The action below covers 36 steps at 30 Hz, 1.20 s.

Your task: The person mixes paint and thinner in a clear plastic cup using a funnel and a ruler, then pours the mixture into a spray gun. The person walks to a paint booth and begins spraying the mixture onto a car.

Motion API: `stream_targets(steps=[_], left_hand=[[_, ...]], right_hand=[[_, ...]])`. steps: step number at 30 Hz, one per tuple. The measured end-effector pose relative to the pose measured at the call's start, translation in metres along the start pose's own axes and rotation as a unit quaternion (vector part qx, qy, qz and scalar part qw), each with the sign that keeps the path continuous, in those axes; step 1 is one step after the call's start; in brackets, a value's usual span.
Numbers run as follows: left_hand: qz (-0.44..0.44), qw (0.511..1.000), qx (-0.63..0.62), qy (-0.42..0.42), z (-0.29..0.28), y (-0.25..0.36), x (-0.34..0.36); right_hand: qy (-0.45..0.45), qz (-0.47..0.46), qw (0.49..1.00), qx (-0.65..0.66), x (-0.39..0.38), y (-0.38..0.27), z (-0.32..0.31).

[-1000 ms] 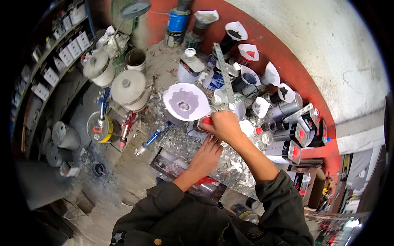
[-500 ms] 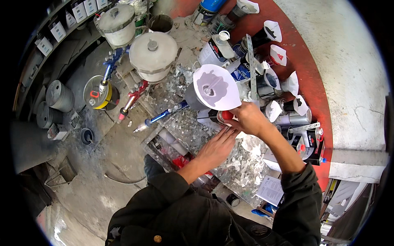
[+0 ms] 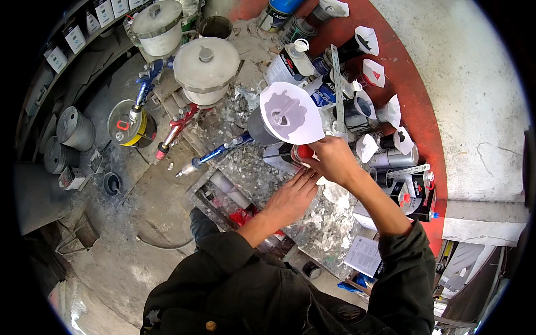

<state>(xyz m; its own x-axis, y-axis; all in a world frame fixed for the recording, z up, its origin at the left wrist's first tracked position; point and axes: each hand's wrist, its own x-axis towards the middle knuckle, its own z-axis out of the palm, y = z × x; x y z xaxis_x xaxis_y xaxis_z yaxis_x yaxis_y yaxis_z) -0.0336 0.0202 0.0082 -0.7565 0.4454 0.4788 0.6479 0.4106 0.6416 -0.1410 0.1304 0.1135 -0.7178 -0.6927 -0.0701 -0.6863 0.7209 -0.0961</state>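
Note:
My right hand (image 3: 335,162) is closed on the red cap (image 3: 301,152) of a metal can (image 3: 276,157) on the cluttered workbench (image 3: 245,178). My left hand (image 3: 289,198) lies just below it with fingers stretched out, near the can's lower edge; whether they touch it is unclear. Directly above my hands, a white paper strainer (image 3: 298,114) with lilac residue sits in a dark cup (image 3: 259,128). A blue spray gun (image 3: 215,151) lies to the left, its tip toward me.
Lidded pots (image 3: 204,72), a red spray gun (image 3: 173,134) and a yellow-banded bucket (image 3: 139,128) stand left. Strainers in cups (image 3: 365,106), cans (image 3: 287,67) and a metal ruler (image 3: 338,84) crowd the red-painted wall (image 3: 424,139). Shelves (image 3: 72,61) line the far left; drums (image 3: 75,128) stand below.
The view has turned, so the bench and strainer appear higher and farther right than a second ago. My right hand remains at the red cap and my left stays just below it.

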Motion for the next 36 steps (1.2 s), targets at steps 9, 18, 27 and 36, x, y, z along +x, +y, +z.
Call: stream_targets(steps=[9,18,27,36], left_hand=[[0.002,1.0,-0.01,-0.001,-0.005,0.0,-0.002],[-0.004,1.0,-0.026,0.0,-0.015,0.005,0.001],[-0.015,0.999,-0.028,-0.025,-0.006,0.002,-0.001],[-0.011,0.999,-0.031,-0.023,-0.011,0.001,0.0]], right_hand=[[-0.1,0.15,0.982,0.058,-0.002,-0.003,-0.009],[-0.006,-0.071,0.997,0.03,0.003,0.008,-0.01],[-0.09,0.141,0.985,0.045,-0.002,-0.004,-0.001],[-0.068,0.018,0.998,-0.006,0.002,-0.006,-0.013]])
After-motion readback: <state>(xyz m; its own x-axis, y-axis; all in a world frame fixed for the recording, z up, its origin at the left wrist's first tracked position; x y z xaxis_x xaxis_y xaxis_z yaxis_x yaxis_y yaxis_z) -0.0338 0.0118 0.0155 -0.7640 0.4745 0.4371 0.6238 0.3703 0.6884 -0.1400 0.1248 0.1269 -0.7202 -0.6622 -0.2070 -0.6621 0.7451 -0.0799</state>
